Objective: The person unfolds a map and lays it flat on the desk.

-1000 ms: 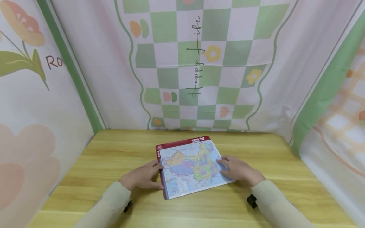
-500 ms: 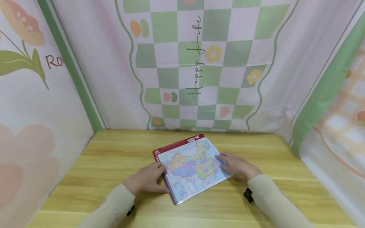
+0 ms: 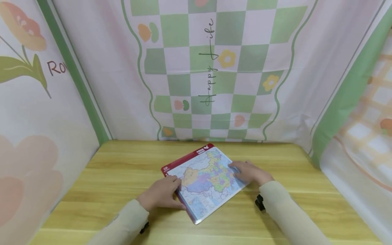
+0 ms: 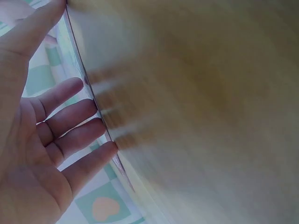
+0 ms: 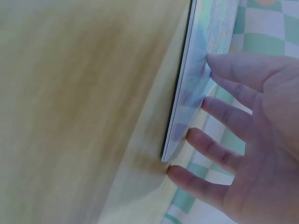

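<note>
A flat map board (image 3: 205, 185) with rounded corners and a red strip along its top edge lies slantwise on the table, its lower corner toward me. My left hand (image 3: 162, 193) touches the left edge with fingertips and thumb spread apart. In the left wrist view, the fingers of that hand (image 4: 51, 140) are nearly straight against the thin edge. On the other side, the right hand (image 3: 248, 172) rests its fingertips on the board's right part. The right wrist view shows that hand (image 5: 261, 126) with fingers spread, some touching the map board (image 5: 191, 95), the lowest one beside its corner.
The light wood table (image 3: 128, 160) extends around the board on all sides. A green-and-white checked cloth (image 3: 203, 81) hangs behind it, with printed cloth walls at left and right. Black bands (image 3: 260, 202) show at the wrists.
The map board has turned counterclockwise on the table, its lower left corner coming nearer and its upper right corner shifting left. My left hand moved slightly right and nearer, the right hand left and slightly away.
</note>
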The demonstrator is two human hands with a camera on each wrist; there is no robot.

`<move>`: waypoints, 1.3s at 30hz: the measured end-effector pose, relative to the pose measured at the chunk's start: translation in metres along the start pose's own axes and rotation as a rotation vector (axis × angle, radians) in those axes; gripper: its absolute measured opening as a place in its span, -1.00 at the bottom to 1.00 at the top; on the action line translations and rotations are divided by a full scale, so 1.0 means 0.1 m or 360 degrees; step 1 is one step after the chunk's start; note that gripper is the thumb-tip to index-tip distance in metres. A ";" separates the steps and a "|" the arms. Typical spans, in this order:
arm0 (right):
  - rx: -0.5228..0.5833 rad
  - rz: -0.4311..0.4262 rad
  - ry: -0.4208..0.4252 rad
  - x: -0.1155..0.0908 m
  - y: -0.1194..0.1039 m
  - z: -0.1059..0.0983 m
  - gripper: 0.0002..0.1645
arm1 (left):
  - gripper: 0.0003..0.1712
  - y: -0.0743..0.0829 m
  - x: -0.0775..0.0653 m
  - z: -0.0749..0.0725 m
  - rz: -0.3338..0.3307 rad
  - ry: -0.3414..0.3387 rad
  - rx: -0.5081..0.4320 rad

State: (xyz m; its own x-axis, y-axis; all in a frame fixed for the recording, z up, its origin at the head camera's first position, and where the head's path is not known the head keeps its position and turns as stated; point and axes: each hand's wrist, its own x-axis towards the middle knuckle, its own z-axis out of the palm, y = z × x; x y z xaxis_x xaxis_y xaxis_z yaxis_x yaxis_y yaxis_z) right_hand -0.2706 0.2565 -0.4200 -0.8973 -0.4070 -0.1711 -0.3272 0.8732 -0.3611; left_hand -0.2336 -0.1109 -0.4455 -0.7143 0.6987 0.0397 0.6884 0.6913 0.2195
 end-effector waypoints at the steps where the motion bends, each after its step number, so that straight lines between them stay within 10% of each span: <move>1: 0.0010 0.0003 0.0006 0.01 0.00 0.00 -0.49 | -0.26 0.00 0.00 0.00 0.0002 0.0002 0.0002; 12: 0.0138 0.0091 0.0094 -0.03 0.09 0.01 -0.31 | -0.32 -0.11 -0.01 -0.05 0.0011 0.0031 -0.0257; 22: 0.0372 -0.0096 0.0112 -0.29 0.23 0.04 -0.14 | 0.08 -0.47 -0.08 -0.08 -0.0207 0.0096 -0.0470; 39: 0.0112 0.0004 0.0070 -0.65 0.06 0.09 0.06 | 0.26 -0.79 0.00 -0.07 -0.0309 -0.0019 -0.0538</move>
State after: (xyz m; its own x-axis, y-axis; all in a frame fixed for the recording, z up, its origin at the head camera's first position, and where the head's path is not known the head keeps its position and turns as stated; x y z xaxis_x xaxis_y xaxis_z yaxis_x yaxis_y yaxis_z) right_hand -0.2113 0.2862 -0.4191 -0.9109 -0.3909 -0.1321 -0.3044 0.8527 -0.4245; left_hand -0.2885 -0.1669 -0.4558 -0.8243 0.5644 -0.0448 0.4590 0.7125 0.5308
